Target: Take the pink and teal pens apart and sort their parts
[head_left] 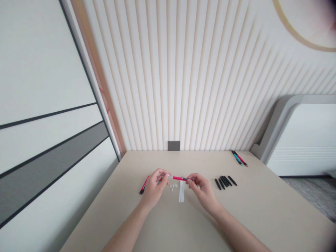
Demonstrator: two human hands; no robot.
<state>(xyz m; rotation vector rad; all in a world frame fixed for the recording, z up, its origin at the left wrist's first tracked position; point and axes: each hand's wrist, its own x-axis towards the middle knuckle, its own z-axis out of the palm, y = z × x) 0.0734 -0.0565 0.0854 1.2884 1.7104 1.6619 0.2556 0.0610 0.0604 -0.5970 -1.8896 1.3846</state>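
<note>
My right hand (201,189) is closed around the dark end of a pink and black pen (178,178), whose pink end points left. Between the thumb and fingertips of my left hand (156,185) is a small white plastic piece (168,175), just short of the pen's pink end. Several more small white pieces (173,186) lie on the table between my hands. Beside them rests a bundle of thin white sticks (181,194), its far end passing below the pen. Part of a pink and black pen (143,186) shows left of my left hand.
Several black pen parts (225,182) lie in a loose row to the right of my right hand. Farther back on the beige table (168,227) are a teal pen (237,158) and a pink pen (242,159). A ribbed wall with a dark socket (174,145) stands behind.
</note>
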